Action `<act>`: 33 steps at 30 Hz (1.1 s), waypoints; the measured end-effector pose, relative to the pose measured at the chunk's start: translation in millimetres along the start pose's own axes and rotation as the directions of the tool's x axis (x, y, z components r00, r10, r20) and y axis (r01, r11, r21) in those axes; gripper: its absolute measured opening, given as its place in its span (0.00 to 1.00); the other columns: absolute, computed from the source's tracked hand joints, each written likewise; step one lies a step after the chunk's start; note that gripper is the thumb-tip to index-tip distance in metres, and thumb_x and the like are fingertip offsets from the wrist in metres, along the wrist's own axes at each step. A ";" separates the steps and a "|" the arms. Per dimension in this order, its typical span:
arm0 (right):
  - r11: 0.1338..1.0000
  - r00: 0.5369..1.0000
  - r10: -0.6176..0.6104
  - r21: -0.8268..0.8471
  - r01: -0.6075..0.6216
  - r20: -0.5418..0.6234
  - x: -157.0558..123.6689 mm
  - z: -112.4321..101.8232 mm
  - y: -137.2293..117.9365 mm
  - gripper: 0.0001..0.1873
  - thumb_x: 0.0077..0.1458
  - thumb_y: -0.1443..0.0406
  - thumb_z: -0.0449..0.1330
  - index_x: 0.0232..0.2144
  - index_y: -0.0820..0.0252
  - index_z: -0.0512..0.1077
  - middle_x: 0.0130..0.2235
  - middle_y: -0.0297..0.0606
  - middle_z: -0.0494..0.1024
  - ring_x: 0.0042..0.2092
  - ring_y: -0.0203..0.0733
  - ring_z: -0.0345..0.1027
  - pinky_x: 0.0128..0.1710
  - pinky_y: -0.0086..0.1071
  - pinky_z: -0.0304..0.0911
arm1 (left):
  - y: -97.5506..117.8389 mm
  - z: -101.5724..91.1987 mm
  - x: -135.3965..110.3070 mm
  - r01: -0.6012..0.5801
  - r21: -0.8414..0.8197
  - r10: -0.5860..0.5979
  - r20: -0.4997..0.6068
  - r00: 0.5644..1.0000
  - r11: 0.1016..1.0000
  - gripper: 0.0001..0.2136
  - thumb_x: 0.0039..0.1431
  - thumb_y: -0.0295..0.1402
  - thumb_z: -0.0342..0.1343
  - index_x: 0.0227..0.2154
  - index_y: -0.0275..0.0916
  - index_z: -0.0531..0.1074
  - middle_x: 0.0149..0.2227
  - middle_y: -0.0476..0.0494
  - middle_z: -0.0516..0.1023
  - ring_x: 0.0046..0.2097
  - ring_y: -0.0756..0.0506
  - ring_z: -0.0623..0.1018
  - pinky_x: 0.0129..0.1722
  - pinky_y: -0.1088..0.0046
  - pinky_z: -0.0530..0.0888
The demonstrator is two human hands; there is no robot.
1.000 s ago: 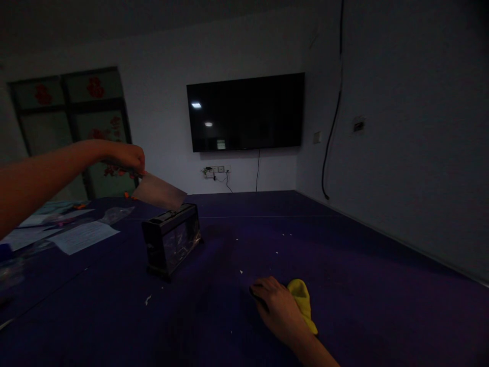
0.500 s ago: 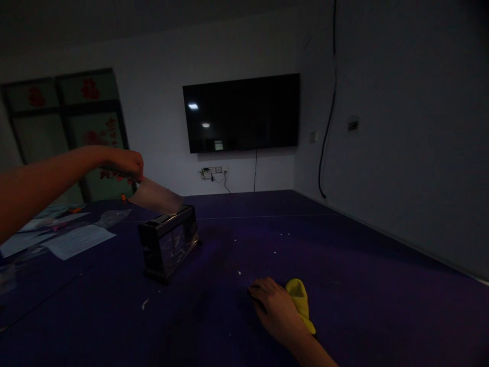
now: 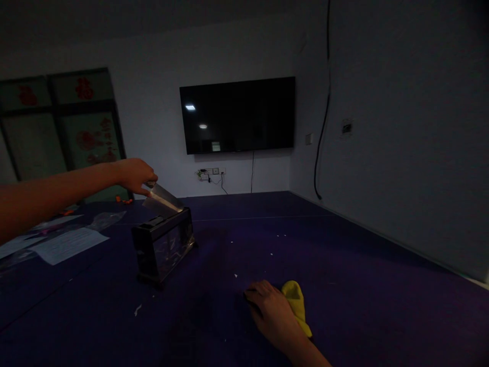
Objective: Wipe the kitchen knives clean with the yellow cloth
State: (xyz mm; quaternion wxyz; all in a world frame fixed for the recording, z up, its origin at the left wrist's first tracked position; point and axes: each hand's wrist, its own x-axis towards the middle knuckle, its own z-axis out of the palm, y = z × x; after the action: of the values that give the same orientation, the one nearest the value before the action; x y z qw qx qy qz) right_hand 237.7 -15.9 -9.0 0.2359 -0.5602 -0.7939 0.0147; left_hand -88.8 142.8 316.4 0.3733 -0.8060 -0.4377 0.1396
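My left hand (image 3: 136,175) is closed on the upper edge of a thin, see-through sheet (image 3: 163,202). The sheet slants down to the right, and its lower edge meets the top of a black-framed box (image 3: 168,242) with clear sides; how far it goes in I cannot tell. Low on the right, my right hand (image 3: 272,312) rests on the table with its fingers curled round something dark, mostly hidden beneath them. Against that hand's outer side lies a yellow cloth (image 3: 298,305), partly covered by the hand.
The purple table (image 3: 344,285) bears small white scraps. Printed paper (image 3: 71,244) and clear plastic wrapping (image 3: 107,219) lie at the left, with small orange things (image 3: 123,200) behind. A television (image 3: 239,114) hangs on the far wall; a black cable (image 3: 324,127) runs down the right wall.
My left hand has turned and moved slightly right and down, bringing the sheet to a steeper slant over the box. My right hand has stayed put. The whole view has shifted slightly.
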 end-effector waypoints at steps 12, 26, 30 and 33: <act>1.000 1.000 0.007 -0.006 -0.007 -0.012 -0.6 0.9 2.9 0.18 0.51 0.71 0.50 0.42 0.54 0.71 0.44 0.37 0.72 0.46 0.43 0.61 0.47 0.33 0.54 | -1.8 10.7 47.4 -0.157 0.064 0.168 -0.262 0.950 0.986 0.15 0.49 0.19 0.45 0.26 0.44 0.72 0.33 0.47 0.72 0.49 0.45 0.66 0.58 0.61 0.44; 1.000 1.000 0.009 0.001 -0.009 -0.002 -0.9 -0.1 4.6 0.15 0.50 0.70 0.50 0.39 0.54 0.72 0.42 0.36 0.72 0.44 0.42 0.62 0.45 0.32 0.54 | 65.7 51.6 98.7 -0.188 0.032 0.189 -0.313 0.931 0.982 0.14 0.45 0.16 0.49 0.16 0.41 0.71 0.25 0.48 0.74 0.41 0.47 0.71 0.58 0.66 0.47; 1.000 1.000 0.004 0.002 -0.004 -0.009 -1.1 2.3 6.5 0.15 0.50 0.71 0.50 0.38 0.54 0.72 0.41 0.35 0.73 0.45 0.42 0.62 0.45 0.32 0.54 | 89.0 78.3 98.4 -0.191 0.010 0.184 -0.322 0.929 0.981 0.13 0.45 0.16 0.51 0.17 0.41 0.72 0.25 0.49 0.75 0.39 0.48 0.72 0.58 0.68 0.49; 1.000 1.000 0.007 -0.010 -0.007 0.001 -0.9 4.3 7.9 0.14 0.50 0.70 0.51 0.38 0.54 0.72 0.41 0.36 0.73 0.45 0.43 0.62 0.46 0.32 0.54 | 97.7 91.2 98.4 -0.183 -0.008 0.169 -0.339 0.925 0.983 0.12 0.45 0.18 0.52 0.17 0.41 0.72 0.25 0.49 0.75 0.37 0.48 0.73 0.58 0.70 0.49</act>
State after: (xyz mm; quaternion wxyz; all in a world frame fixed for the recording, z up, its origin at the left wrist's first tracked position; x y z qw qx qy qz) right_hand 243.2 -12.7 -15.4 0.2328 -0.5640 -0.7922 0.0118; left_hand -23.5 233.2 193.4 0.4127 -0.8611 -0.2960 0.0242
